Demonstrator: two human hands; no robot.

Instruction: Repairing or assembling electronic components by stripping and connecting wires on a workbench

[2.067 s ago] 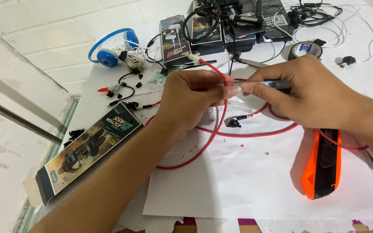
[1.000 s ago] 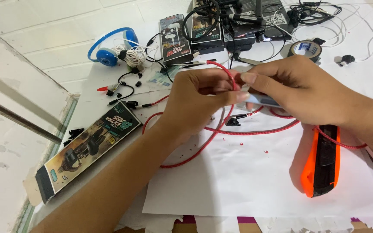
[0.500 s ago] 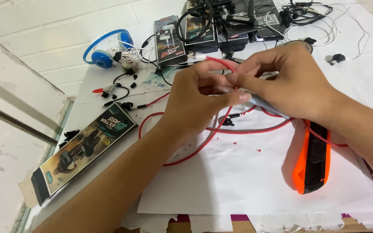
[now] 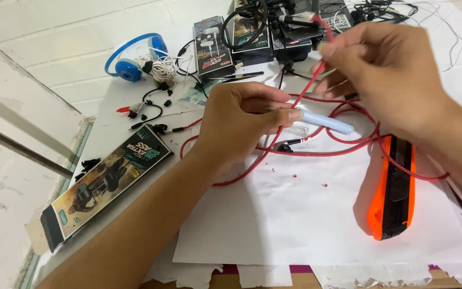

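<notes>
Where the white paper sheet covers the worktop, the largest things are laid out: a long printed carton lies at the left, slanted from lower left to upper right, and an orange and black tool rests at the right with its long axis running nearly straight away from the viewer. At the far edge, blue headphones and a cluster of dark boxed earphone packages are seen among loose black wires.

A red braided cable is looped across the paper between the two hands, one strand draped over the orange tool. The left hand is held low over the paper, its fingers closed narrowly around a pale blue pen-like tool, whose long axis runs to the right and slightly down, the tip pointed toward the right forearm. The right hand is raised higher and farther back, and the cable is pinched tightly between its thumb and fingertips near the red end, which sticks up above the knuckles. From that pinch the cable is led down and to the left, passing just behind the left fingertips. The gripped end therefore lies up and to the right of the blue tool, with the right hand the nearer of the two.
</notes>
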